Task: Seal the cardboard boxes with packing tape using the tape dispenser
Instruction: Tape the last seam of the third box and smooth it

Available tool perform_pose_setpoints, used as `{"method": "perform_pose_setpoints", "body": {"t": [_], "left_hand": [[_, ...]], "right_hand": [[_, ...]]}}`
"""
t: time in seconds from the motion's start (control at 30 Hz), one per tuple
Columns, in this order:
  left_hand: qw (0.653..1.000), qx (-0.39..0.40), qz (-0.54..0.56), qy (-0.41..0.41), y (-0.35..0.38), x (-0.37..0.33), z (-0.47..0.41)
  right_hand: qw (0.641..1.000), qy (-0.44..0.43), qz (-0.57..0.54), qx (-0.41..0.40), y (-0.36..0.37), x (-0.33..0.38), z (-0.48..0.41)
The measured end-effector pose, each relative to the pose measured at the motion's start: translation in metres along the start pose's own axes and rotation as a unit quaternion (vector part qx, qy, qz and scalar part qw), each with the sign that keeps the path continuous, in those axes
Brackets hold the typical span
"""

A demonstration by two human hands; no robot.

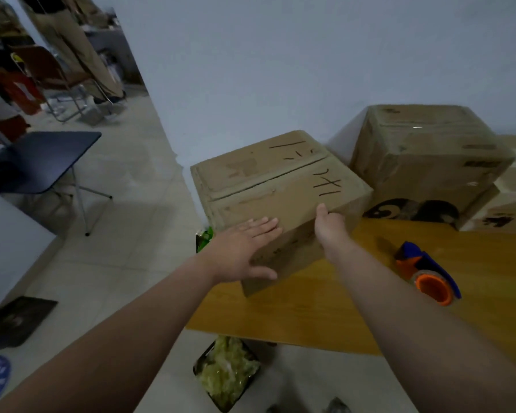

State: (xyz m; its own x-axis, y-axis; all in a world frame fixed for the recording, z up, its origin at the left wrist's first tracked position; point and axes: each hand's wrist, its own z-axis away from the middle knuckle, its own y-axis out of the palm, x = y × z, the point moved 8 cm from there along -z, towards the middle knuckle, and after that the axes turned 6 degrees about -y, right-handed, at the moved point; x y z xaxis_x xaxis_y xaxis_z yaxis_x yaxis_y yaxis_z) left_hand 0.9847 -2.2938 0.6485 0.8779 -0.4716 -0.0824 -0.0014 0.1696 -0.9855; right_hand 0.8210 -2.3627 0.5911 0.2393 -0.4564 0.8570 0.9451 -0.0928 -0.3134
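I am looking down along two bare forearms that are reaching forward from the bottom of the view. The left hand (245,248) is lying flat against the near side of the cardboard box (280,186). Its fingers are straight, the tips are touching the top edge and the thumb is spread out low on the same face. The right hand (329,226) is meeting the box at its near right corner with the thumb pointing up to the top edge. Its fingers are hiding round the far side of that corner, so I cannot tell whether they are curling or lying straight.

The box is sitting tilted between the two hands, with its near lower corner over the left end of the wooden table (310,311). Its top flaps are lying closed and meeting along a seam, with black marker strokes on both.

The tape dispenser (429,278), blue with an orange hub, is lying on the table to the right of the right forearm, apart from both hands. A second box (429,150) is standing behind it by the wall.

On the floor below the table edge, a black tray of pale green material (227,374) is showing. Farther left, a dark folding table (51,156) is standing.
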Motion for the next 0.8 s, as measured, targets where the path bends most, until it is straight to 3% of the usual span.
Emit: {"method": "perform_pose_setpoints", "body": {"t": [0.1,0.23,0.43,0.57,0.7,0.8], "left_hand": [[0.997,0.021,-0.063,0.039,0.012,-0.006,0.001],[0.991,-0.007,-0.097,0.089,0.011,-0.04,-0.013],[0.988,-0.065,-0.119,0.073,0.011,-0.104,-0.063],[0.992,-0.079,-0.092,0.028,0.01,-0.143,-0.118],[0.993,-0.111,-0.046,-0.004,0.001,-0.168,-0.168],[0.99,-0.141,-0.021,-0.005,-0.006,-0.18,-0.191]], "right_hand": [[0.999,-0.028,0.027,0.004,-0.012,0.011,-0.015],[0.999,-0.047,0.017,0.01,-0.034,0.025,-0.03],[0.985,-0.111,0.13,0.037,-0.096,-0.006,-0.046],[0.973,-0.038,0.226,-0.006,-0.167,-0.072,-0.069],[0.942,0.028,0.324,0.077,-0.217,-0.126,-0.092],[0.929,0.04,0.335,0.15,-0.228,-0.149,-0.102]]}}
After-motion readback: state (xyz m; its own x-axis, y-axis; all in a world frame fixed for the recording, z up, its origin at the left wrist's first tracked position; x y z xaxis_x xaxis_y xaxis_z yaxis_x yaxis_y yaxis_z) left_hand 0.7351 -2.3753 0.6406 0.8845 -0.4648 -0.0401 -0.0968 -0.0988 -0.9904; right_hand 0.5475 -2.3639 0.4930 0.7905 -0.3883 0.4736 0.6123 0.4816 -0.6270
